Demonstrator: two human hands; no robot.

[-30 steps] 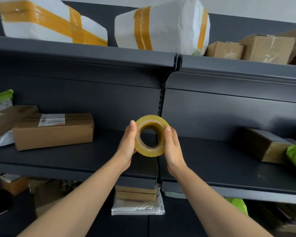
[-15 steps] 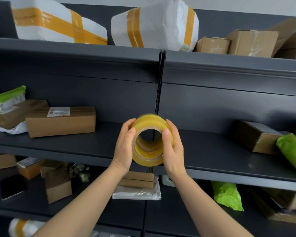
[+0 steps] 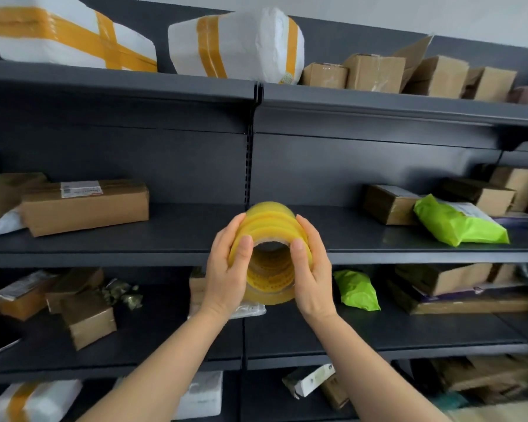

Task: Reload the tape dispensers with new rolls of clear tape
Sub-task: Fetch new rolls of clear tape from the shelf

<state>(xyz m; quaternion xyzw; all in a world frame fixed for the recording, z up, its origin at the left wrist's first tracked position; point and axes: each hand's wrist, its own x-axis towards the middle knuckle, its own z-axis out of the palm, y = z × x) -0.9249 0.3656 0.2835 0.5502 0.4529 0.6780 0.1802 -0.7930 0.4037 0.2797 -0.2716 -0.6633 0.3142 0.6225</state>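
L hand + R hand both grasping stack of yellowish tape rolls — held mid-air, hollow core facing camera, in front of dark shelf edge. Cardboard box well apart, on shelf at left.

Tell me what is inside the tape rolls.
Held between the left hand and right hand, the tape rolls show only a hollow yellowish core; nothing sits in it. Its far end cannot be made out.

Place: parcel storerm / shipping depot.
Evidence: dk metal shelving held labelled cardboard boxes, taped white pkgs, green mailer bags.
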